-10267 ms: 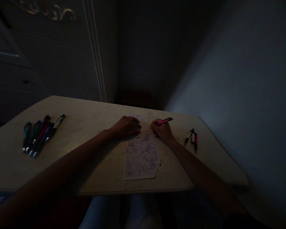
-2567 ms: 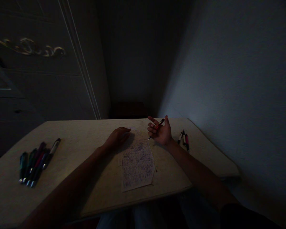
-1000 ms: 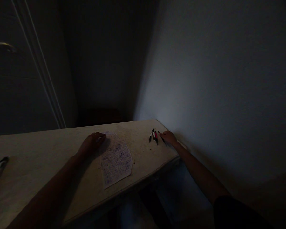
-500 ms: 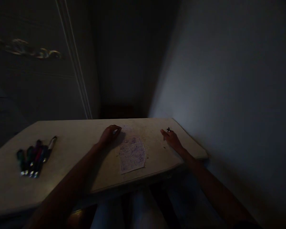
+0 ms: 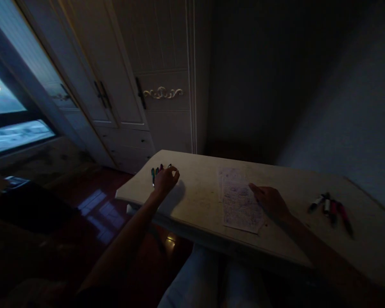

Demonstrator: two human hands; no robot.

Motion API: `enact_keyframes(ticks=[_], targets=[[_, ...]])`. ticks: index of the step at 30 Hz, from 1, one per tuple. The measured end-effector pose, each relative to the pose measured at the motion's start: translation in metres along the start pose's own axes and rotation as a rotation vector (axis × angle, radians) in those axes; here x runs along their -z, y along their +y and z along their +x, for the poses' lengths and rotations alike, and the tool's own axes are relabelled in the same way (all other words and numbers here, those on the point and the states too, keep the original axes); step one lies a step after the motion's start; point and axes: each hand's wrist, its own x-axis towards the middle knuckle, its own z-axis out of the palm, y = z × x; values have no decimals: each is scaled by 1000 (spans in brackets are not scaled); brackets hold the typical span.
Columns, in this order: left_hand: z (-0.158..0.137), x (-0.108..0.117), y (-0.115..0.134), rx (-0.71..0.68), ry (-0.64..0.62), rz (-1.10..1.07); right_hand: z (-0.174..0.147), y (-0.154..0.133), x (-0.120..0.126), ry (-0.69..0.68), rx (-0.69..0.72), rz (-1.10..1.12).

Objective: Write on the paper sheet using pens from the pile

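Observation:
My left hand (image 5: 167, 179) is at the left end of the table, beside a group of pens (image 5: 153, 175) that it partly covers. Its thumb and forefinger curl together in a pinch; I cannot make out anything between them. A scribbled sheet of paper (image 5: 239, 205) lies in front of me, with purplish marks over much of it. My right hand (image 5: 271, 203) is over the paper's right edge, fingers folded and thumb side toward the sheet. Whatever those fingers may hold is hidden in the dim light.
More pens, white and pink with dark ends (image 5: 330, 209), lie on the right of the pale table (image 5: 199, 175). Behind stands a cabinet (image 5: 167, 124) with gold trim. A window (image 5: 6, 98) is at far left, above a glossy floor (image 5: 105, 214).
The view has swung left. My left hand has gone from the paper to the pens at the left. My right hand has moved from the right-hand pens to the paper.

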Motion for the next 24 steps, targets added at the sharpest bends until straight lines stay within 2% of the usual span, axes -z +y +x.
enact_keyframes(ticks=[3, 7, 16, 24], targets=[[-4, 16, -30, 100, -92, 155, -2, 5, -2, -12, 38, -63], [-12, 26, -47, 105, -210, 273, -5, 10, -3, -16, 77, -33], [-13, 24, -40, 87, -260, 429, -4, 15, 0, -41, 102, 44], [-9, 21, -33, 2, -212, 456, -2, 15, -1, -40, 111, 74]])
